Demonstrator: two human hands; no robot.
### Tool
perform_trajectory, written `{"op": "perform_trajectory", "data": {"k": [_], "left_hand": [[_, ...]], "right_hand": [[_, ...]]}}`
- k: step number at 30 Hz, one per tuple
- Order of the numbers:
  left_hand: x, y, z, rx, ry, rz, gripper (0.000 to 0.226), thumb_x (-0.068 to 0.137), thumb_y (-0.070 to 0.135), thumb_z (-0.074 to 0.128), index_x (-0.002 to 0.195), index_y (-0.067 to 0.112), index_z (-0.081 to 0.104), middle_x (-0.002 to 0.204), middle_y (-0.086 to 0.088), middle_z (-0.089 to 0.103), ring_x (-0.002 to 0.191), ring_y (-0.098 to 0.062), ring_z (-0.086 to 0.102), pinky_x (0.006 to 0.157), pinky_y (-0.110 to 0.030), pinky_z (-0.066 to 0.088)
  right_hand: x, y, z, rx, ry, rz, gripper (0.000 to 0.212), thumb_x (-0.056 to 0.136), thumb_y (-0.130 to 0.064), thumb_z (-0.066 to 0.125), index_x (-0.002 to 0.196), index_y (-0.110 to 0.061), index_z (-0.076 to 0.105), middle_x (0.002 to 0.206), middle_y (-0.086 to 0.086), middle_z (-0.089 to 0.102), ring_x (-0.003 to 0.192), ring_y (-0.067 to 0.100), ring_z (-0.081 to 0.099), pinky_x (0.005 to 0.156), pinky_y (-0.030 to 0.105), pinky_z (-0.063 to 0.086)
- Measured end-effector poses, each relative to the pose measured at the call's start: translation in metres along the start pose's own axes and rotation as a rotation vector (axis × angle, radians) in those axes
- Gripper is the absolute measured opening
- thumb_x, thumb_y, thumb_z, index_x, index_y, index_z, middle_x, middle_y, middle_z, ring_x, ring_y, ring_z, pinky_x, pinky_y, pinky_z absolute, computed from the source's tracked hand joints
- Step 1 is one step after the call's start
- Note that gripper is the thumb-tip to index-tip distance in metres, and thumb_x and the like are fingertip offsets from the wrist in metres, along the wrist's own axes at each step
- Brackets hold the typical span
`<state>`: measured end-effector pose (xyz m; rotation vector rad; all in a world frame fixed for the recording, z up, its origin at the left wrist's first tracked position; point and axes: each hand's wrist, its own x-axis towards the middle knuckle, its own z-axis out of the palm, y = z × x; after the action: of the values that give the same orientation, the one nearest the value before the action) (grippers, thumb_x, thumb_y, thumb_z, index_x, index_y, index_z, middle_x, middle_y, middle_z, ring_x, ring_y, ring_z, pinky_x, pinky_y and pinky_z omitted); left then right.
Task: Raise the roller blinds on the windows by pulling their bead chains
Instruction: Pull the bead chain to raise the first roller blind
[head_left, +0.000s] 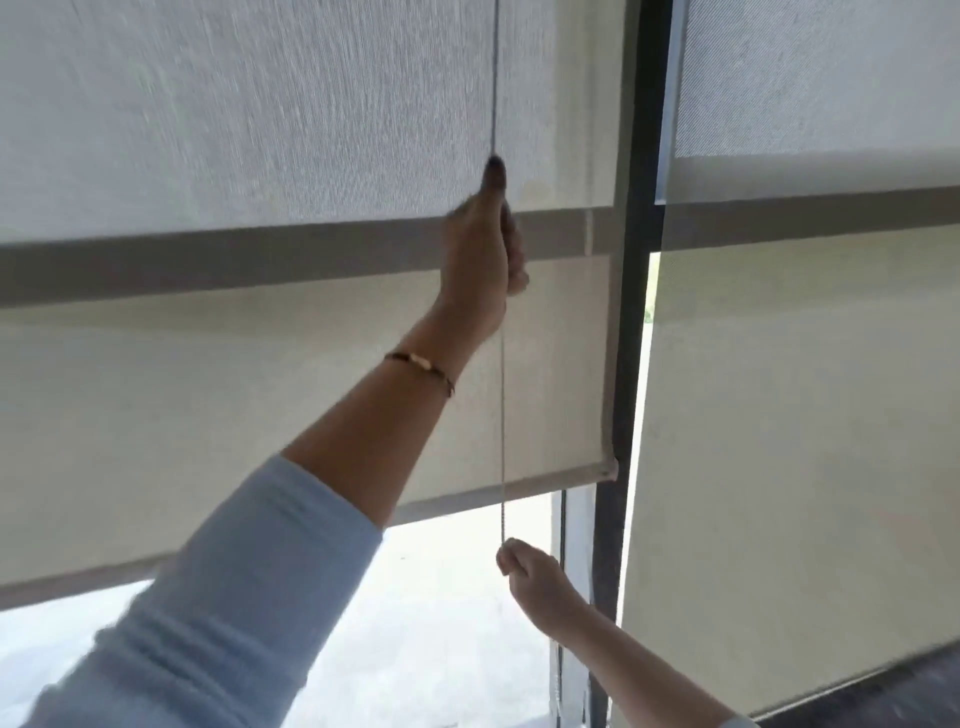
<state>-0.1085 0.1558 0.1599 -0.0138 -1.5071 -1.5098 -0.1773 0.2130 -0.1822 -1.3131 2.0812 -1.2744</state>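
A beige roller blind (218, 384) covers most of the left window; its bottom bar (519, 486) hangs part-way up, with bright glass showing below it. The bead chain (502, 426) runs straight down in front of the blind. My left hand (483, 249) is raised high and closed around the chain, a thin bracelet on its wrist. My right hand (530, 571) is lower, just under the bottom bar, fingers pinched on the same chain. A second beige blind (789, 415) hangs lower over the right window.
A dark vertical window frame post (626, 364) separates the two windows. A grey horizontal crossbar (208, 260) shows through the left blind. The loose part of the chain hangs beside the post at the bottom (558, 675).
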Motion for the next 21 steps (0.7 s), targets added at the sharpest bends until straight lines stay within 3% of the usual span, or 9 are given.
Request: {"op": "perform_trajectory", "data": {"k": [2, 5, 7, 10, 12, 16, 21], "left_hand": [[-0.023, -0.029, -0.009, -0.075, -0.011, -0.049, 0.055, 0.104, 0.041, 0.044, 0.051, 0.028, 0.039, 0.043, 0.01, 0.032, 0.034, -0.006, 0.024, 0.036, -0.015, 0.02], [-0.05, -0.063, -0.027, -0.083, -0.028, -0.109, 0.055, 0.104, 0.042, 0.043, 0.051, 0.028, 0.038, 0.044, 0.01, 0.031, 0.035, -0.006, 0.023, 0.037, -0.014, 0.021], [-0.069, -0.083, -0.036, -0.075, -0.013, -0.165, 0.056, 0.104, 0.042, 0.042, 0.05, 0.028, 0.038, 0.044, 0.01, 0.029, 0.035, -0.007, 0.02, 0.036, -0.015, 0.019], [-0.095, -0.108, -0.044, -0.092, 0.009, -0.291, 0.055, 0.099, 0.047, 0.046, 0.049, 0.028, 0.035, 0.044, 0.01, 0.025, 0.036, -0.007, 0.016, 0.036, -0.013, 0.016], [-0.109, -0.122, -0.049, -0.097, 0.036, -0.36, 0.053, 0.092, 0.053, 0.051, 0.053, 0.028, 0.028, 0.047, 0.008, 0.02, 0.038, -0.007, 0.013, 0.04, -0.012, 0.014], [-0.134, -0.147, -0.056, -0.085, 0.03, -0.434, 0.052, 0.089, 0.055, 0.052, 0.057, 0.026, 0.023, 0.051, 0.005, 0.017, 0.043, -0.009, 0.009, 0.042, -0.012, 0.014], [-0.161, -0.17, -0.063, -0.052, 0.011, -0.511, 0.052, 0.091, 0.054, 0.051, 0.055, 0.026, 0.025, 0.053, 0.005, 0.018, 0.047, -0.011, 0.009, 0.043, -0.013, 0.014]], "right_hand": [[0.009, -0.007, -0.011, -0.011, -0.133, 0.07, 0.038, 0.091, 0.003, 0.04, 0.085, -0.028, 0.062, 0.081, -0.001, 0.061, 0.076, 0.024, 0.062, 0.062, 0.034, 0.047], [0.028, -0.059, -0.054, 0.247, -0.034, 0.061, 0.038, 0.094, 0.006, 0.043, 0.123, -0.011, 0.06, 0.122, 0.009, 0.064, 0.113, 0.032, 0.06, 0.075, 0.026, 0.052], [0.033, -0.112, -0.094, 0.495, 0.023, -0.072, 0.036, 0.099, -0.007, 0.039, 0.125, -0.013, 0.062, 0.124, 0.007, 0.067, 0.117, 0.029, 0.061, 0.086, 0.032, 0.055], [0.037, -0.184, -0.147, 0.784, -0.073, -0.323, 0.047, 0.099, -0.017, 0.024, 0.132, -0.009, 0.057, 0.129, 0.011, 0.066, 0.125, 0.027, 0.06, 0.105, 0.048, 0.047], [0.043, -0.228, -0.174, 0.796, -0.089, -0.422, 0.046, 0.101, -0.022, 0.024, 0.132, -0.008, 0.055, 0.123, 0.013, 0.067, 0.117, 0.029, 0.064, 0.104, 0.047, 0.047], [0.053, -0.301, -0.201, 0.779, 0.016, -0.508, 0.041, 0.107, -0.024, 0.034, 0.129, 0.0, 0.058, 0.093, 0.009, 0.063, 0.078, 0.02, 0.065, 0.075, 0.037, 0.058], [0.063, -0.349, -0.225, 0.851, 0.173, -0.53, 0.035, 0.106, -0.022, 0.041, 0.119, 0.0, 0.064, 0.074, 0.002, 0.052, 0.054, 0.01, 0.048, 0.052, 0.026, 0.041]]}}
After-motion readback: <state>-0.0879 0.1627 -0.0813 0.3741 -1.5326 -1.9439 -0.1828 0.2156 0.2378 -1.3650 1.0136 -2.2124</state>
